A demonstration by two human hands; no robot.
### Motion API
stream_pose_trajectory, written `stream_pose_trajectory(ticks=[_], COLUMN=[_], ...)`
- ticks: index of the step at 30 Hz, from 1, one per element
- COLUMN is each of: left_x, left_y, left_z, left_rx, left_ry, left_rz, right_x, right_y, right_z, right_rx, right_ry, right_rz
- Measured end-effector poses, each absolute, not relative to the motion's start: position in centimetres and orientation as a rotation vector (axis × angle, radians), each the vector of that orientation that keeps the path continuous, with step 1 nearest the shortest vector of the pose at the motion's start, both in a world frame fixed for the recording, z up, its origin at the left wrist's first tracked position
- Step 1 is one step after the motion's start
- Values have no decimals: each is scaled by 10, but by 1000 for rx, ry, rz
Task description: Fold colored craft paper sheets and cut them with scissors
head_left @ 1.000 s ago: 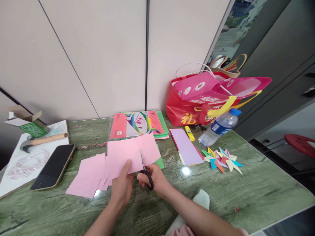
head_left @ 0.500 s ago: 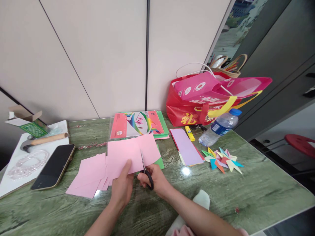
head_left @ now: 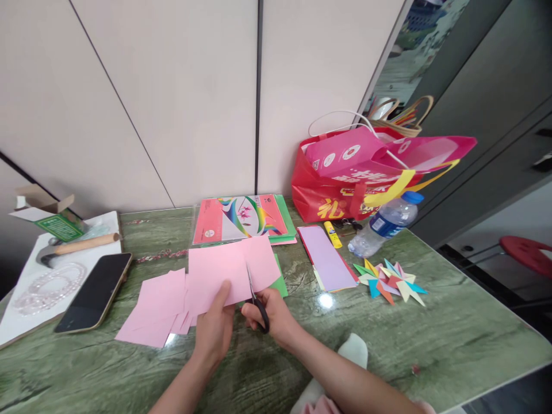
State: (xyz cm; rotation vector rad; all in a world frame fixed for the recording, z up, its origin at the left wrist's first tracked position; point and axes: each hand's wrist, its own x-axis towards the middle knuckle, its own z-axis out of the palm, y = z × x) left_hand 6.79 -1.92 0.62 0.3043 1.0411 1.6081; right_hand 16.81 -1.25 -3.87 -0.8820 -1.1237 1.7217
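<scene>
My left hand (head_left: 215, 330) pinches the lower edge of a sheet of pink paper (head_left: 213, 270), thumb on top and fingers hidden beneath. In my right hand (head_left: 276, 319) are black-handled scissors (head_left: 261, 314), my fingers closed around the handles. Their blades point away from me and lie along a cut in the sheet, with a flap of it to the right of them. Several cut pink pieces (head_left: 159, 299) lie overlapping to the left of my left hand. Green paper (head_left: 281, 279) shows from under the sheet's right side.
Behind the sheet lies a coloured-paper pack (head_left: 245, 215). Rightward are purple paper strips (head_left: 330, 259), a glue stick (head_left: 333, 234), folded paper stars (head_left: 388, 279), a bottle (head_left: 383, 224) and a red bag (head_left: 319, 184). A phone (head_left: 95, 293) and a hammer (head_left: 81, 246) are at left.
</scene>
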Motion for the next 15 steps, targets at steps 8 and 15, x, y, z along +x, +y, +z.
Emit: stream_pose_trajectory(ticks=[8,15], left_x=[68,67], left_y=[-20,-20], left_z=[6,6], left_rx=[316,328], left_ry=[1034,1038], left_rz=[1614,1612], right_x=[168,168], right_y=[-13,-13], right_z=[-37,-39], right_rx=[-874,-844], right_ry=[-1117,-1107], right_rz=[1723,1731])
